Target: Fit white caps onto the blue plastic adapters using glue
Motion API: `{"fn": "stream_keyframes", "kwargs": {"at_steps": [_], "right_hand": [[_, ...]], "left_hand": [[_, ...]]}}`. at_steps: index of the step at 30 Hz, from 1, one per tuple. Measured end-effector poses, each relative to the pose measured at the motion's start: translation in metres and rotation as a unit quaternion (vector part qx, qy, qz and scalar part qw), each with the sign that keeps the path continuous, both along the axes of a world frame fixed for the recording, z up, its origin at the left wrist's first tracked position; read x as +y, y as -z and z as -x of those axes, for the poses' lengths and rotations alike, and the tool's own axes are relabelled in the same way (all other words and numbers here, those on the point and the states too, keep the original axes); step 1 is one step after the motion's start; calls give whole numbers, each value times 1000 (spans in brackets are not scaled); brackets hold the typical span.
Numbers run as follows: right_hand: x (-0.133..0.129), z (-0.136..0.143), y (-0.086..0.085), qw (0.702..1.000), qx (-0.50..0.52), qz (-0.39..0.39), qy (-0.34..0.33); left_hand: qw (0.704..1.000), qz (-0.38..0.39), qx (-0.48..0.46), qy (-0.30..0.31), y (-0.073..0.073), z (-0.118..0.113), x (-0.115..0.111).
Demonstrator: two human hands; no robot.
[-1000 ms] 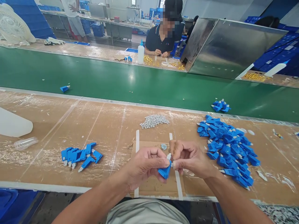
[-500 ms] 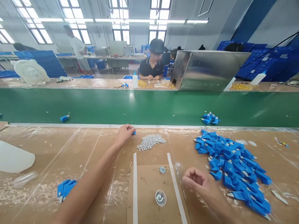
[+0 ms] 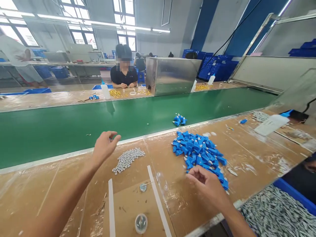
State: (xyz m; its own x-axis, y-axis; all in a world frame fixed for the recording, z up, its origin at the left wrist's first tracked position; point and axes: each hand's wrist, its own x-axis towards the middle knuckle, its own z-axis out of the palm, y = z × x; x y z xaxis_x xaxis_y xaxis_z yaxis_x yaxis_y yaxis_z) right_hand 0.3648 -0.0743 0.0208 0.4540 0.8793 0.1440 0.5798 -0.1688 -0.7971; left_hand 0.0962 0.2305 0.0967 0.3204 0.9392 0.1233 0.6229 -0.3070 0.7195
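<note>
The left hand [image 3: 105, 144] has just lost its blue piece: half a second ago a bit of blue showed at its fingertips, and now the thumb and fingers stand loosely apart with nothing visible between them. It hangs by the near edge of the green belt [image 3: 138, 112]. Where that piece has gone the view does not show (no loose one can be made out beside the hand).

The right hand [image 3: 206, 182] has come up to the near edge of the pile of blue pieces [image 3: 199, 148], its fingers curled and the thumb close to them. Its fingertips are turned away and overlap the pile, so I cannot tell whether it has hold of a piece or merely touches one. My reading is that one piece has been let go and the work has shifted over to the pile.

The head has also swung to the right, so the small group of blue pieces at the left of the bench [image 3: 182, 200] is out of view. A small cluster of blue pieces [image 3: 179, 119] lies on the belt beyond the pile. The grey pellets [image 3: 129, 159] lie just beside the left hand, and the clear cup [image 3: 141, 223] sits between the white tape strips [image 3: 112, 207], touched by neither hand.
</note>
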Motion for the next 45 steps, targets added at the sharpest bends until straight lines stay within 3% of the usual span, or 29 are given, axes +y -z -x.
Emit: {"fn": "stream_keyframes", "kwargs": {"at_steps": [2, 3, 6, 9, 14, 23, 28, 32, 34, 36, 39, 41, 42, 43, 45], "right_hand": [[18, -18, -2, 981, -190, 25, 20], [30, -26, -3, 969, -242, 37, 27], [68, -42, -5, 951, -297, 69, 42], [101, -43, -6, 936, -335, 104, 34], [125, -37, -2, 916, -364, 167, 33], [116, -42, -2, 926, -324, 195, 8], [98, -35, -23, 956, -265, 121, 35], [63, 22, -45, 982, -187, 31, 25], [45, 60, -52, 997, -22, -72, -11], [33, 92, -55, 982, 149, -81, -87], [28, 119, -51, 899, 396, -26, -186], [31, 126, -44, 846, 493, 7, -202], [32, 127, -41, 834, 514, 21, -199], [33, 127, -37, 833, 517, 33, -194], [31, 126, -28, 869, 456, 50, -185]], "left_hand": [[998, 16, -12, 60, 1, 2, -40], [991, 33, -27, 127, 1, 4, -62], [969, 85, -62, 225, 0, 11, -121], [959, 131, -66, 242, 0, 18, -156], [945, 172, -27, 277, -2, 29, -174], [931, 212, -60, 292, -8, 37, -189], [914, 263, -133, 278, 2, 39, -193], [889, 322, -239, 222, 12, 28, -201], [885, 309, -287, 196, 14, 20, -206], [883, 279, -322, 199, 13, 14, -209], [864, 270, -361, 223, 14, 12, -212], [846, 299, -382, 223, 19, 16, -212], [836, 316, -394, 213, 23, 20, -213], [829, 331, -406, 196, 27, 23, -213], [812, 354, -439, 149, 37, 31, -213]]}}
